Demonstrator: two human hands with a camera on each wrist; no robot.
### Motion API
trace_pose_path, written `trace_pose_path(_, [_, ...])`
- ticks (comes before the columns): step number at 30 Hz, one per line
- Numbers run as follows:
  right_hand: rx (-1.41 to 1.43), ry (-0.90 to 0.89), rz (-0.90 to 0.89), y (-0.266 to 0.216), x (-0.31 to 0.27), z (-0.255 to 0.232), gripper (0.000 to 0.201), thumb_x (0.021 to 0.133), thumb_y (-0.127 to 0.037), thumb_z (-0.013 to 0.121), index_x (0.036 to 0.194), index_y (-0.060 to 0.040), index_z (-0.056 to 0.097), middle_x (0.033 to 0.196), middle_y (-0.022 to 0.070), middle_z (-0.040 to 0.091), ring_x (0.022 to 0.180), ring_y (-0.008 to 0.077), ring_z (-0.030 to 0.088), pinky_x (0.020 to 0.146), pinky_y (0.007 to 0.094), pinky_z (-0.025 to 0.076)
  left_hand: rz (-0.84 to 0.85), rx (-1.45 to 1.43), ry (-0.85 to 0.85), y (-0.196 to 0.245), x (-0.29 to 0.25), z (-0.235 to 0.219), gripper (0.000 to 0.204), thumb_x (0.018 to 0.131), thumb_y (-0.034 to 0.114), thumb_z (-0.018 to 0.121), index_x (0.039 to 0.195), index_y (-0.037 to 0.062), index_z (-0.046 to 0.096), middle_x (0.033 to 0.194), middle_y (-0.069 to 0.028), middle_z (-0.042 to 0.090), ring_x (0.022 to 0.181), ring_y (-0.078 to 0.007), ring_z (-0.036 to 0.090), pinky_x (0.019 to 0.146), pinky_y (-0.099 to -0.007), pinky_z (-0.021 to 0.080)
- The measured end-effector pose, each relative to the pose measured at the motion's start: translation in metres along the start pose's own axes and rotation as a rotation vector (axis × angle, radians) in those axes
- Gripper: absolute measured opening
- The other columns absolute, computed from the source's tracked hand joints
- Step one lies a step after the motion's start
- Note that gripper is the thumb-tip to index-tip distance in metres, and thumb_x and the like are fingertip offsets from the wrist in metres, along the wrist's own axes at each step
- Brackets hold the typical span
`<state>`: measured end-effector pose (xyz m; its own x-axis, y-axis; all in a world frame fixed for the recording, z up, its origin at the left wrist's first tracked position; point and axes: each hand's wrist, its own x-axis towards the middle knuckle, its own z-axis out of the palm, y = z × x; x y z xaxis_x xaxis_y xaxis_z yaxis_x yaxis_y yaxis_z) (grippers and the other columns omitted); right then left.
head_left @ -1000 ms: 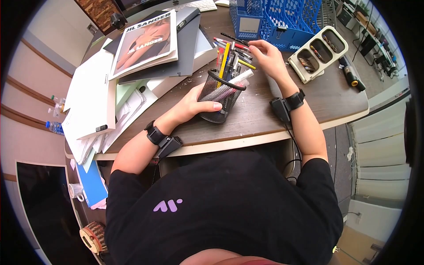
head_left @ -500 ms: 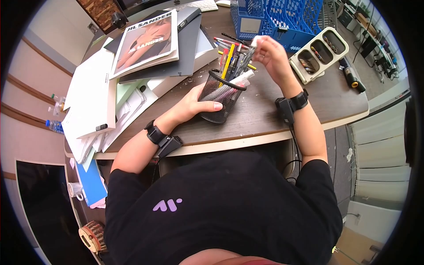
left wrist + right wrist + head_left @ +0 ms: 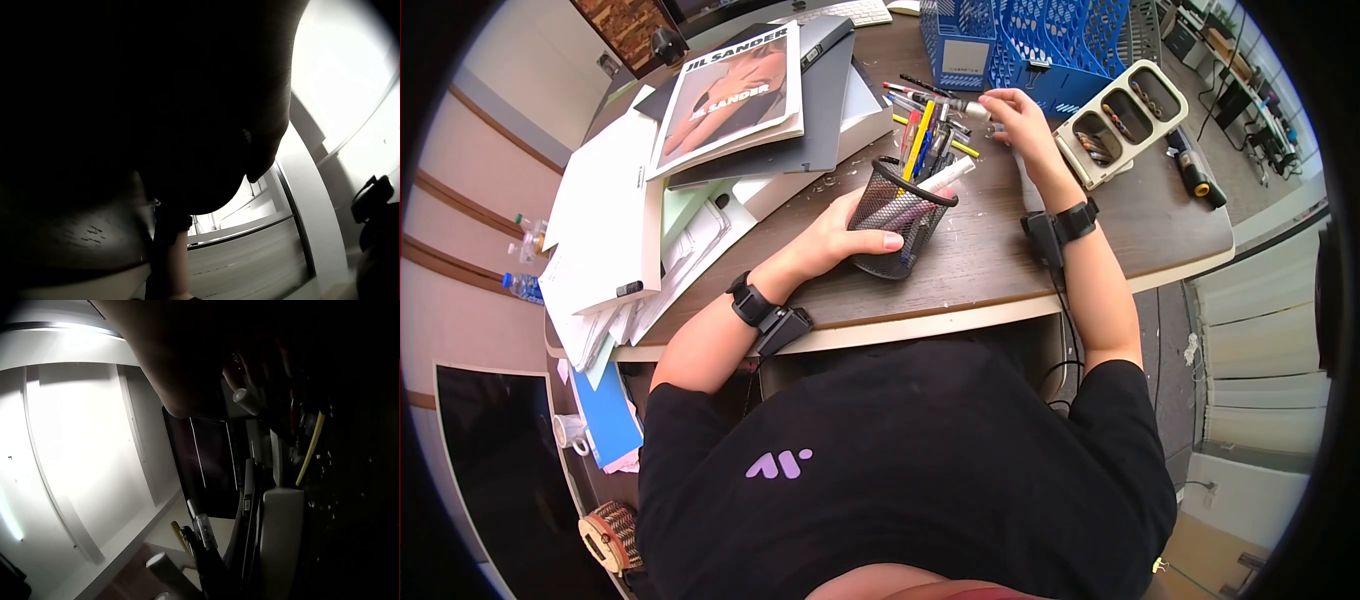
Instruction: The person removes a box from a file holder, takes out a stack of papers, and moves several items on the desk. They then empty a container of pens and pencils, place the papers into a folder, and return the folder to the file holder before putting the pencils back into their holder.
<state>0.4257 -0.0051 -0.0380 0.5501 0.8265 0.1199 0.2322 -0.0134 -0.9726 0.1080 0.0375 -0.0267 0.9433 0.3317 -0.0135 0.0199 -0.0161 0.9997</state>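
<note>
My left hand (image 3: 836, 238) grips a black mesh pen cup (image 3: 897, 228), thumb across its front. The cup is tilted and packed with pens, among them a yellow pencil (image 3: 917, 145) and a white marker (image 3: 948, 175). Beyond the cup, several loose pens (image 3: 908, 92) lie on the desk. My right hand (image 3: 1027, 135) is beside that pile and pinches a pale-ended pen (image 3: 974, 108); its end (image 3: 245, 400) also shows by the fingers in the right wrist view. In the left wrist view the hand is mostly a dark shape.
Blue file holders (image 3: 1055, 85) stand at the back. To the right are a beige three-compartment organizer (image 3: 1090, 178) and a black cylindrical object (image 3: 1195, 175). Papers and a magazine (image 3: 730, 100) are stacked on the left. The desk's front edge (image 3: 960, 313) runs close to the body.
The right hand lifted a pen from among those at the cup, then moved it away toward the loose pens beyond. The left hand and the cup have stayed in place.
</note>
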Motion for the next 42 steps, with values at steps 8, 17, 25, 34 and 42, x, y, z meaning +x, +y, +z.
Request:
trace_pose_path(8, [0.229,-0.499,-0.173,-0.019,-0.027,0.02,0.03,0.098,-0.029,0.066,0.115,-0.0041,0.065,0.087,-0.0005,0.064,0.082,0.0054,0.059,0.073,0.0221,0.049,-0.001,-0.018,-0.007,-0.001,0.0,0.0,0.074,0.077,0.033,0.076,0.136,-0.0028,0.049,0.125,-0.0074,0.059,0.112,-0.0147,0.054,0.102,-0.029,0.04])
trace_pose_path(17, [0.546,-0.283,-0.142,-0.023,-0.023,0.014,0.023,0.098,-0.025,0.064,0.106,-0.0037,0.069,0.08,-0.0048,0.056,0.074,0.0059,0.054,0.073,0.025,0.048,0.005,-0.031,-0.033,0.001,0.001,0.002,0.078,0.075,0.03,0.077,0.139,-0.0036,0.047,0.131,-0.0079,0.057,0.117,-0.0153,0.052,0.106,-0.0303,0.038])
trace_pose_path(25, [0.728,0.106,-0.028,-0.01,0.003,-0.019,0.022,0.099,-0.02,0.06,0.11,-0.0016,0.064,0.083,0.0024,0.064,0.072,0.0116,0.058,0.073,0.0309,0.054,0.019,-0.031,-0.049,0.01,-0.001,0.005,0.08,0.075,0.029,0.077,0.14,-0.0037,0.046,0.133,-0.0079,0.056,0.118,-0.0154,0.051,0.108,-0.0297,0.036])
trace_pose_path(34, [0.031,-0.162,-0.03,-0.001,-0.004,0.002,0.031,0.097,-0.022,0.063,0.122,-0.0046,0.064,0.112,0.009,0.071,0.099,0.0138,0.065,0.084,0.0297,0.052,0.013,-0.043,-0.045,0.008,-0.001,0.005,0.08,0.075,0.029,0.077,0.14,-0.0035,0.046,0.132,-0.0076,0.056,0.119,-0.0154,0.051,0.108,-0.0303,0.037])
trace_pose_path(42, [0.076,-0.353,-0.268,-0.021,-0.021,0.013,0.029,0.098,-0.025,0.065,0.112,-0.0011,0.07,0.103,0.0049,0.072,0.099,0.0133,0.065,0.089,0.0277,0.05,-0.008,0.004,-0.033,0.002,0.0,0.001,0.08,0.074,0.031,0.078,0.139,-0.0031,0.047,0.13,-0.0077,0.057,0.116,-0.0156,0.052,0.106,-0.0304,0.038])
